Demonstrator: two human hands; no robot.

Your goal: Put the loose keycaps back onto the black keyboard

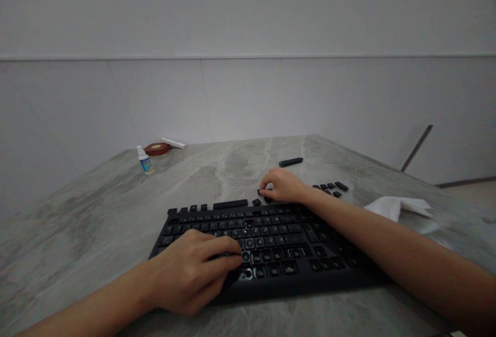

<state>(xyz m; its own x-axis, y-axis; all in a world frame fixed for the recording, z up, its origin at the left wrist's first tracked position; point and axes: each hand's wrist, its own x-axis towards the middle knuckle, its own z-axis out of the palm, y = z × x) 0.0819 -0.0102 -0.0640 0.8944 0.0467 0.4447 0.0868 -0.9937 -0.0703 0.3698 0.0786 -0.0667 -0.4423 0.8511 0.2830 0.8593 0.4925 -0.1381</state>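
Observation:
A black keyboard [271, 285] lies on the marbled table, with many of its keycaps off and the sockets bare. My left hand [194, 272] rests on it, holding nothing that I can see. Its index and middle fingers are stretched out and touch the lower middle rows; the thumb is hidden. Past the keyboard's far edge, my right hand [284, 186] pinches a small black keycap [259, 192] between thumb and fingertips. Near it lie a loose keycap [256, 202] and the long space bar [230, 204]. My right forearm crosses above the keyboard's right side.
More loose keycaps [341, 186] lie beyond the keyboard at right, near a white cloth [399, 207]. A dark pen-like tool [290, 162] lies farther back. At far left stand a small spray bottle [146, 163], a reddish-brown box [157, 149] and a white strip [173, 143].

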